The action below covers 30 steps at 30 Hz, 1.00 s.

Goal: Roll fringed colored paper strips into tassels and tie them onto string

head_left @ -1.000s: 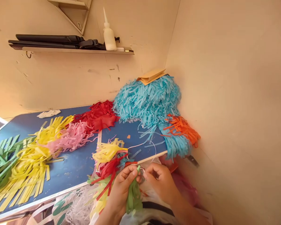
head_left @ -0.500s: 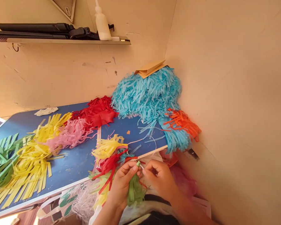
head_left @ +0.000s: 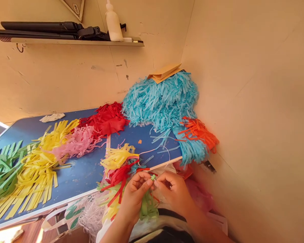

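My left hand (head_left: 134, 195) pinches the top of a green paper tassel (head_left: 148, 206), whose fringe hangs below my fingers over my lap. My right hand (head_left: 173, 190) is closed right beside it, fingertips meeting the tassel's folded green tip (head_left: 153, 177). A thin white string (head_left: 164, 152) loops from the hands up onto the blue table (head_left: 86, 172). Just left of my hands, yellow (head_left: 116, 157) and red (head_left: 119, 177) tassels hang on the same string at the table's edge.
Piles of fringed paper lie on the table: green (head_left: 2, 168), yellow (head_left: 38, 162), pink (head_left: 76, 143), red (head_left: 106, 119), a big light-blue heap (head_left: 164, 101) and orange (head_left: 199, 133) in the corner. A wall shelf (head_left: 66, 40) holds a white bottle (head_left: 114, 23). A wall stands close on the right.
My hands have risen slightly and closed in on the green tassel's tip; the tassel is drawn up a little. The view shifted slightly.
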Each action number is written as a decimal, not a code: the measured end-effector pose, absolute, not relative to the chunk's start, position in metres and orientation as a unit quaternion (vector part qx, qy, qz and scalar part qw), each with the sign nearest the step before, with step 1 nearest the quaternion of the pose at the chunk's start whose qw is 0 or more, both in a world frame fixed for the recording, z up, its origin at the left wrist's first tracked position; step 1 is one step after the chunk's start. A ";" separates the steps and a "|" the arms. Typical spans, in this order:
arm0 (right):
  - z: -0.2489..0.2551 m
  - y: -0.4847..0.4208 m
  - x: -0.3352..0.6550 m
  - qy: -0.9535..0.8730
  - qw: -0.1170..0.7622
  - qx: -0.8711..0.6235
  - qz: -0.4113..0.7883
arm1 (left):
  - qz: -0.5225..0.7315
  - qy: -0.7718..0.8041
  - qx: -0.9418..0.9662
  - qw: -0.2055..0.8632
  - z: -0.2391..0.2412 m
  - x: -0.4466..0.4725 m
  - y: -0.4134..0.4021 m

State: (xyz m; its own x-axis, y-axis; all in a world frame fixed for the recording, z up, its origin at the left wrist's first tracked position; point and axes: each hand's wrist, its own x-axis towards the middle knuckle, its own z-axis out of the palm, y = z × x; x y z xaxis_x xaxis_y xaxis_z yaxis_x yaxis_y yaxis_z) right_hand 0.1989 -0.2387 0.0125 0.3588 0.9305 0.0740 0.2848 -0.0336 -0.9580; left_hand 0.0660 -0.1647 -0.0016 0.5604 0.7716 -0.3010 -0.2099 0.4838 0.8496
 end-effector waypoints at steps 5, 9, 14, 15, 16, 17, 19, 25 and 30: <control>0.004 -0.239 0.204 -0.458 0.520 -0.636 0.339 | 0.313 0.348 0.469 0.749 -0.002 0.064 -0.163; -0.002 -0.240 0.206 -0.421 0.559 -0.565 0.438 | 0.264 0.348 0.560 0.704 -0.003 0.061 -0.162; -0.007 -0.246 0.206 -0.434 0.565 -0.564 0.418 | 0.236 0.312 0.678 0.622 0.004 0.058 -0.161; -0.007 -0.248 0.205 -0.434 0.567 -0.565 0.414 | 0.237 0.299 0.700 0.603 0.007 0.056 -0.160; -0.007 -0.248 0.203 -0.434 0.569 -0.564 0.412 | 0.245 0.287 0.725 0.577 0.011 0.054 -0.159; -0.006 -0.249 0.200 -0.436 0.570 -0.563 0.409 | 0.261 0.278 0.750 0.541 0.018 0.051 -0.158; -0.003 -0.245 0.190 -0.452 0.559 -0.560 0.412 | 0.318 0.271 0.787 0.453 0.038 0.043 -0.155; 0.047 -0.202 0.157 -0.610 0.490 -0.510 0.356 | 0.451 0.191 0.820 0.297 0.148 0.023 -0.154; 0.137 -0.168 0.157 -0.564 0.643 -0.410 0.317 | 0.581 0.207 0.718 0.323 0.181 0.037 -0.165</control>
State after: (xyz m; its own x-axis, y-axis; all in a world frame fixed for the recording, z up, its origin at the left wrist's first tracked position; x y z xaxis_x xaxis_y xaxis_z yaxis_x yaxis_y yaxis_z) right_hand 0.1571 -0.1685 0.1374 0.1628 0.8703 0.4649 0.0547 0.4625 -0.8849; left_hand 0.0370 -0.1648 0.1812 0.2393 0.6728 0.7000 -0.0774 -0.7054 0.7045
